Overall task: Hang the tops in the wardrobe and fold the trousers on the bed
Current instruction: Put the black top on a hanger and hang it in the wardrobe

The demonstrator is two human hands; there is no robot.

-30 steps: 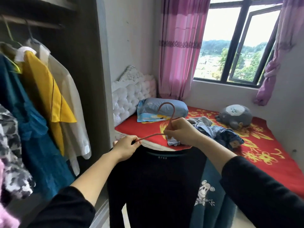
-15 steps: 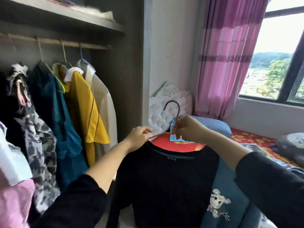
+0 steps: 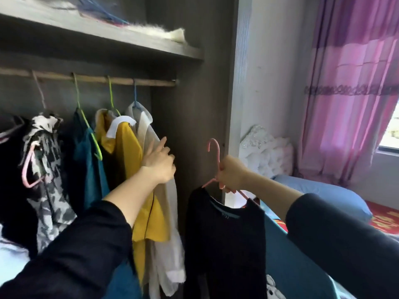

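Our right hand [image 3: 232, 174] is clenched around the neck of a pink hanger [image 3: 216, 160] that carries the black top [image 3: 226, 240], held just outside the wardrobe's right wall [image 3: 194, 130]; our left hand [image 3: 159, 164], grasping nothing, presses fingers-out against the cream shirt [image 3: 151, 139] at the right end of the row. The top hangs below the rail [image 3: 90, 78], its hook pointing up and free. Beside the cream shirt hang a yellow top [image 3: 127, 152], a teal one [image 3: 92, 169] and a patterned one [image 3: 43, 169]; above them the shelf [image 3: 103, 37] holds spare hangers. To land this well, we judge the left hand should push the hung clothes toward the rail's left end, opening the bare stretch at its right end, while the right lifts the hook above the rail and lowers it on squarely, keeping the shoulders level so the top does not slide off. The blue pillow [image 3: 323, 197] marks the head of the bed; no trousers show.
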